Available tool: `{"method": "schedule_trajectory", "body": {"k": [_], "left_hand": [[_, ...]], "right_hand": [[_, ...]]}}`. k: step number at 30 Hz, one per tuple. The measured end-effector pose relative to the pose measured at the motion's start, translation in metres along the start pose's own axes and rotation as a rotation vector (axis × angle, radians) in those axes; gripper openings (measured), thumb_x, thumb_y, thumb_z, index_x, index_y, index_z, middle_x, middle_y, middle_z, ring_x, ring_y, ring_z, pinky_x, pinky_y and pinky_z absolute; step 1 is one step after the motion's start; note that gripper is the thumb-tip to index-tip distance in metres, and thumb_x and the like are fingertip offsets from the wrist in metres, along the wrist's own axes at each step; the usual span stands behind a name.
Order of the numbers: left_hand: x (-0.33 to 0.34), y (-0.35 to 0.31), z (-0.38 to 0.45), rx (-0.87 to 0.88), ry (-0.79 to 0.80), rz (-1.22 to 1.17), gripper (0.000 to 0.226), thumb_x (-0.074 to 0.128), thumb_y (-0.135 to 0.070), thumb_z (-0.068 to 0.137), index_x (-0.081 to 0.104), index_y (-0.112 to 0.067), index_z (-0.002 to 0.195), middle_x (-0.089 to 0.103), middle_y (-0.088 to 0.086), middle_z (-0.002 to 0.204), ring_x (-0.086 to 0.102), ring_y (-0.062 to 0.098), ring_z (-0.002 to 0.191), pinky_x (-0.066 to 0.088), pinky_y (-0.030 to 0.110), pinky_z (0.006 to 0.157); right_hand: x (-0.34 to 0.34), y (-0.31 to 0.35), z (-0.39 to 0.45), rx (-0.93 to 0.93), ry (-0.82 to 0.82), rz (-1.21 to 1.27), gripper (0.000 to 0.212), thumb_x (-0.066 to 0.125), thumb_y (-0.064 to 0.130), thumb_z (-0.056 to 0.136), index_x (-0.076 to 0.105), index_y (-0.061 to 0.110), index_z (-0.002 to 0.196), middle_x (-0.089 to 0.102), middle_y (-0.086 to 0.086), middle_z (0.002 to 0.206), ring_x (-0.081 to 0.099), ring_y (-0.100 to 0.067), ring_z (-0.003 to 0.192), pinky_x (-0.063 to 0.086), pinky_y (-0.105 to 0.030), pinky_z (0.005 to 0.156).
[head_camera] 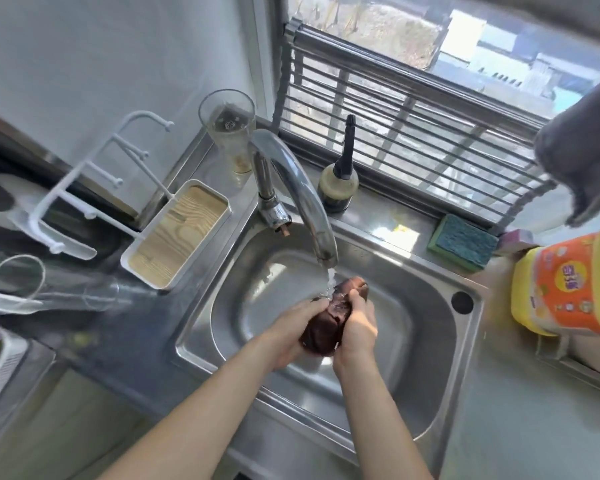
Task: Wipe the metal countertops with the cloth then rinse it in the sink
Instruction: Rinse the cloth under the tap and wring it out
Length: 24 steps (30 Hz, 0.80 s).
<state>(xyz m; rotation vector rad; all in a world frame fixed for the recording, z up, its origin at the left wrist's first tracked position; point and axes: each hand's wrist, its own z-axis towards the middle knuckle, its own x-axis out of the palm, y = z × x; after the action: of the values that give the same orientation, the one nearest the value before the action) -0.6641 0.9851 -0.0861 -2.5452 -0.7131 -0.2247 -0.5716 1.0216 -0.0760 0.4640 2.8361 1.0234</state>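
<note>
Cloth, dark brown and bunched into a wet wad, is held over the basin of the steel sink between both hands. Left hand wraps its curled fingers around the near, lower part of the wad, and right hand grips the upper part from the other side, with the fingertips pinching the cloth just under the water. Both forearms reach in from the bottom edge of the view. A thin stream of water runs from the curved chrome faucet straight onto the top of the cloth.

On the ledge behind the sink stand a dark bottle with a tall black spout and, to its right, a green and blue sponge. A tall clear glass stands in the corner left of the faucet, and beside it lies a white tray with a wood-grain bottom. Further left is a white rack with hooked arms, and a second clear glass lies on its side on the metal countertop. At the right edge sits a yellow and orange container, with a grey cloth hanging above it. A metal slatted rack leans against the window.
</note>
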Motion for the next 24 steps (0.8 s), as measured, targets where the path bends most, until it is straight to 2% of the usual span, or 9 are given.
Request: {"method": "schedule_trajectory", "body": {"k": [2,5,8,11,15,17,20,22,24], "left_hand": [[-0.003,0.005,0.010,0.128,-0.156,0.085,0.011,0.066,-0.026,0.095,0.070,-0.018,0.102,0.075,0.009,0.097,0.070,0.022,0.080,0.058,0.032,0.063],[-0.013,0.006,0.019,0.276,-0.404,0.305,0.021,0.066,-0.038,0.089,0.075,-0.022,0.100,0.077,0.003,0.102,0.071,0.024,0.097,0.058,0.037,0.087],[-0.018,-0.004,0.016,0.406,-0.608,0.472,0.024,0.055,-0.033,0.100,0.074,-0.017,0.102,0.073,0.004,0.099,0.065,0.025,0.094,0.047,0.032,0.081],[-0.020,-0.012,0.016,0.480,-0.701,0.498,0.029,0.047,-0.033,0.104,0.071,-0.016,0.102,0.069,0.003,0.096,0.061,0.027,0.095,0.042,0.032,0.080],[-0.014,-0.020,0.028,0.288,-0.510,0.202,0.039,0.043,-0.046,0.104,0.067,-0.020,0.119,0.070,0.007,0.117,0.066,0.030,0.109,0.052,0.046,0.101],[-0.006,-0.022,0.030,0.107,-0.360,-0.038,0.043,0.048,-0.052,0.102,0.067,-0.021,0.125,0.072,0.010,0.119,0.070,0.032,0.106,0.058,0.047,0.092],[0.003,-0.022,0.027,-0.038,-0.170,-0.139,0.047,0.053,-0.050,0.100,0.072,-0.010,0.115,0.078,0.010,0.098,0.076,0.027,0.080,0.060,0.032,0.064],[0.006,-0.025,0.026,-0.060,-0.091,-0.178,0.045,0.052,-0.049,0.100,0.073,-0.010,0.101,0.077,0.010,0.087,0.075,0.024,0.070,0.057,0.029,0.062],[0.004,-0.030,0.026,-0.034,-0.095,-0.241,0.043,0.053,-0.047,0.100,0.074,-0.010,0.094,0.077,0.012,0.087,0.074,0.026,0.070,0.056,0.032,0.066]], "right_hand": [[-0.005,-0.001,0.002,-0.031,0.036,-0.119,0.014,0.054,0.023,0.101,0.064,0.019,0.111,0.067,-0.005,0.098,0.063,-0.015,0.081,0.048,-0.027,0.066],[-0.005,0.001,0.000,-0.008,0.169,-0.268,0.013,0.064,0.025,0.096,0.063,0.027,0.108,0.071,-0.003,0.102,0.069,-0.019,0.089,0.052,-0.022,0.061],[-0.003,0.000,0.007,-0.043,0.284,-0.395,0.017,0.072,0.020,0.092,0.062,0.014,0.104,0.069,-0.009,0.091,0.068,-0.023,0.082,0.054,-0.026,0.064],[0.002,0.002,0.014,-0.069,0.240,-0.439,0.021,0.071,0.022,0.093,0.058,0.010,0.081,0.058,-0.011,0.074,0.056,-0.022,0.071,0.046,-0.031,0.065],[0.008,0.008,0.016,0.070,0.185,-0.325,0.026,0.068,0.036,0.094,0.073,0.015,0.080,0.076,-0.004,0.074,0.069,-0.021,0.068,0.057,-0.032,0.071],[0.010,0.006,0.018,0.166,0.175,-0.222,0.033,0.066,0.045,0.093,0.077,0.014,0.095,0.080,-0.007,0.091,0.076,-0.026,0.086,0.060,-0.041,0.088],[0.008,0.002,0.017,0.241,0.264,-0.057,0.051,0.059,0.058,0.094,0.077,0.012,0.109,0.079,-0.011,0.106,0.076,-0.027,0.099,0.057,-0.042,0.095],[-0.001,0.004,0.018,0.286,0.340,0.008,0.060,0.052,0.063,0.095,0.078,0.011,0.110,0.078,-0.012,0.110,0.075,-0.026,0.100,0.054,-0.041,0.097],[-0.007,0.006,0.020,0.294,0.379,-0.035,0.050,0.053,0.055,0.098,0.076,0.012,0.111,0.078,-0.011,0.108,0.075,-0.026,0.094,0.055,-0.043,0.093]]}}
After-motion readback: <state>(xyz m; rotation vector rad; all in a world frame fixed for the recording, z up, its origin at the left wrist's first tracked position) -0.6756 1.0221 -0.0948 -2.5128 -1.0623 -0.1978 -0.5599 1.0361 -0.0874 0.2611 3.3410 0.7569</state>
